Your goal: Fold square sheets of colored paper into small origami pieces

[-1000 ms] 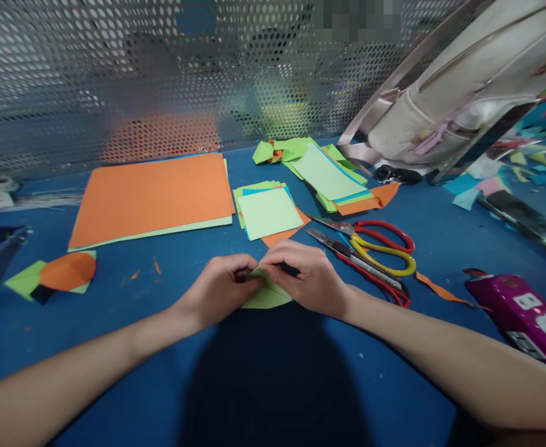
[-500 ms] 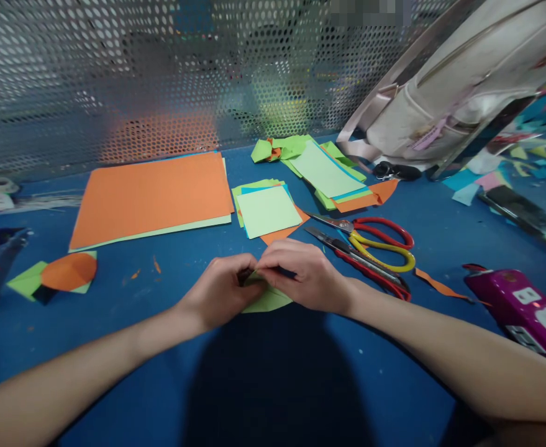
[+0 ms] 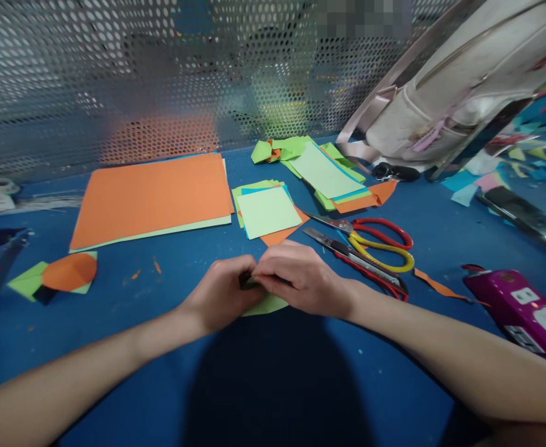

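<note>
A light green sheet of paper (image 3: 268,305) is pinched between my two hands, low over the blue table. My left hand (image 3: 223,288) grips its left side with the thumb lying across it. The fingertips of my right hand (image 3: 298,276) press together at the paper's upper edge, touching the left fingers. Most of the paper is hidden under the hands, so its folds cannot be made out. Just beyond lies a stack of square papers (image 3: 269,213), pale green on top. Right of my right hand are red-and-yellow-handled scissors (image 3: 379,245) and a utility knife (image 3: 356,257).
Large orange sheets (image 3: 156,198) lie at the back left before a perforated metal panel (image 3: 161,81). Folded paper pieces (image 3: 68,272) sit at left. Green strips (image 3: 328,171), a white backpack (image 3: 450,93), a black phone (image 3: 528,217) and a magenta device (image 3: 515,304) are at right.
My right fingertips have shifted slightly left and down along the paper's edge, and a little less of the paper shows. Both hands keep their hold.
</note>
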Motion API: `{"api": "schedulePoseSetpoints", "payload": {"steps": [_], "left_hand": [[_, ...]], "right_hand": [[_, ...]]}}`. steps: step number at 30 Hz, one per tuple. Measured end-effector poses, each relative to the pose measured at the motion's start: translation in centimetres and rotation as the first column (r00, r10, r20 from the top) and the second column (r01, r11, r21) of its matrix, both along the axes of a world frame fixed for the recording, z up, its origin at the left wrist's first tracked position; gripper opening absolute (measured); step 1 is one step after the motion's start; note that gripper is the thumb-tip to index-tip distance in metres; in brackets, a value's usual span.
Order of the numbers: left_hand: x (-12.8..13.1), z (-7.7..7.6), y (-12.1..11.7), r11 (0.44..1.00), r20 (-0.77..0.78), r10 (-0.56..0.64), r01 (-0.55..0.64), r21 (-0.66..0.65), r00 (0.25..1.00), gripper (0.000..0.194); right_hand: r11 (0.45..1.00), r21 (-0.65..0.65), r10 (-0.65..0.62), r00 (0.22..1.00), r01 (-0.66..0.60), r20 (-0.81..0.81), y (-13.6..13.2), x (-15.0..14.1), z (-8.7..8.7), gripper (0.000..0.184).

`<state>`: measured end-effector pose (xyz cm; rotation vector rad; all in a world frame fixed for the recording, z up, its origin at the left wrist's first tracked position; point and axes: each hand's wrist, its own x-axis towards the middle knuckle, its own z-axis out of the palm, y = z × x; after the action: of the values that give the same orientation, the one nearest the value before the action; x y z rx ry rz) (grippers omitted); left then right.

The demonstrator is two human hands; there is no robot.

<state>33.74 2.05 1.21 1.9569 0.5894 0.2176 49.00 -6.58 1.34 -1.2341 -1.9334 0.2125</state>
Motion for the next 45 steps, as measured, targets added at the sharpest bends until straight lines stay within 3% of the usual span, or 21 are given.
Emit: {"api": "schedulePoseSetpoints", "payload": {"steps": [3,6,9,11,12,17,23,32,38,41,45], "left_hand": [[0.2,0.3,0.2,0.998,0.042,0.066,-0.066,-0.004,0.997,0.018],[0.6,0.8,0.7,0.96,0.068,0.278,-0.274,-0.058,0.958,0.016],[0.8,1.1,1.2,0.877,0.081,0.476,-0.466,-0.119,0.876,0.013],[0.9,1.1,1.3,0.843,0.084,0.535,-0.525,-0.119,0.841,0.012],[1.0,1.0,1.3,0.837,0.077,0.544,-0.535,-0.114,0.835,0.012],[1.0,0.6,0.8,0.854,0.103,0.516,-0.502,-0.138,0.85,0.012],[1.0,0.3,0.6,0.888,0.076,0.458,-0.454,-0.068,0.885,0.01],[1.1,0.4,0.3,0.898,0.046,0.439,-0.436,-0.063,0.897,0.01],[0.7,1.6,0.5,0.939,0.08,0.322,-0.307,-0.159,0.943,0.023],[0.4,2.0,0.9,0.961,0.097,0.264,-0.254,-0.106,0.96,0.023],[0.3,1.9,1.2,0.957,0.108,0.29,-0.291,-0.004,0.951,0.023]], "right_hand": [[0.999,0.038,-0.035,0.998,0.037,-0.044,-0.1,-0.1,0.3,0.011],[0.98,0.001,-0.195,0.953,0.201,-0.232,-0.2,-0.3,0.7,0.013],[0.914,-0.271,-0.397,0.8,0.301,-0.449,-0.1,-0.9,0.7,0.015],[0.862,-0.434,-0.472,0.726,0.261,-0.5,-0.1,-1.3,0.5,0.017],[0.848,-0.471,-0.48,0.724,0.241,-0.494,-0.1,-1.5,0.4,0.018],[0.859,-0.402,-0.464,0.815,0.318,-0.347,0.0,-1.6,-0.3,0.017],[0.87,-0.288,-0.472,0.844,0.4,-0.255,0.3,-1.4,-1.0,0.02],[0.884,-0.262,-0.449,0.861,0.387,-0.24,0.3,-1.1,-1.2,0.02],[0.887,-0.249,-0.447,0.858,0.388,-0.254,0.3,-0.9,-1.3,0.019],[0.894,-0.232,-0.438,0.857,0.383,-0.273,0.3,-0.8,-1.2,0.018],[0.885,-0.296,-0.446,0.836,0.359,-0.319,0.2,-0.8,-0.8,0.018]]}}
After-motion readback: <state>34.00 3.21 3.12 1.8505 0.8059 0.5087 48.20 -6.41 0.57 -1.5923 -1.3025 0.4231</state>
